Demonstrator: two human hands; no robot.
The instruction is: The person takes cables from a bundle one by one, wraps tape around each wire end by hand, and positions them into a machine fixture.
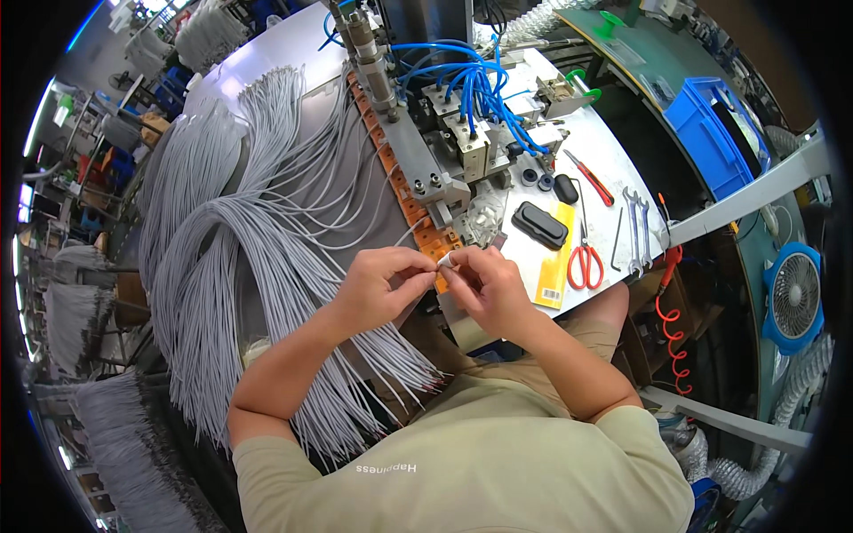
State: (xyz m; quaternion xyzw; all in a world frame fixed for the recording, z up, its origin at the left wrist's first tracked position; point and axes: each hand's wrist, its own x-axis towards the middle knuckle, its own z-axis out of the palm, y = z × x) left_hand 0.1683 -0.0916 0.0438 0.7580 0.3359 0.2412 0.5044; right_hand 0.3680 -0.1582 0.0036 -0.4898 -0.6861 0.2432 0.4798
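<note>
My left hand (384, 286) pinches the end of a thin grey cable (410, 233) at the front edge of the bench. My right hand (487, 284) meets it fingertip to fingertip, gripping a small white connector (445, 260) at the cable's tip. Both hands hover just over the near end of a row of orange fixture blocks (410, 211) that runs along a metal machine (418, 151). A large bundle of grey cables (240, 266) fans out to the left of my hands and hangs over the bench edge.
Blue air hoses (471, 80) loop over the machine. To the right lie red-handled scissors (584, 262), a black case (539, 224), wrenches (636, 229), a red screwdriver (590, 178) and a yellow ruler (555, 266). A blue crate (706, 133) and a fan (793, 298) stand further right.
</note>
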